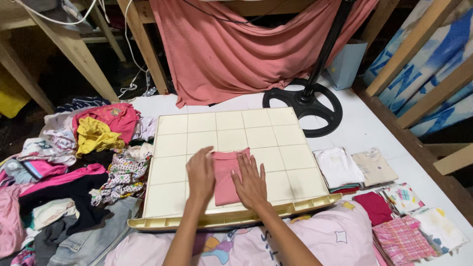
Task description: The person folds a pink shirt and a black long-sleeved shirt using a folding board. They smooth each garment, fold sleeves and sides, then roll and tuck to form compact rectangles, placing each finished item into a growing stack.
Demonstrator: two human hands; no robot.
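Observation:
A folded pink garment [225,178] lies on a cream board [276,135] marked with a grid of squares. My left hand [200,174] rests flat on the garment's left edge, fingers pointing away from me. My right hand [250,181] presses flat on its right side, fingers spread. The board sits on a pink pillow [340,236] on my lap. Neither hand grips anything.
A heap of unfolded clothes [74,162] lies to the left of the board. Folded clothes [345,167] lie in small stacks to the right, with more [409,226] nearer me. A black fan base [308,103] stands behind the board, and a pink cloth [246,49] hangs at the back.

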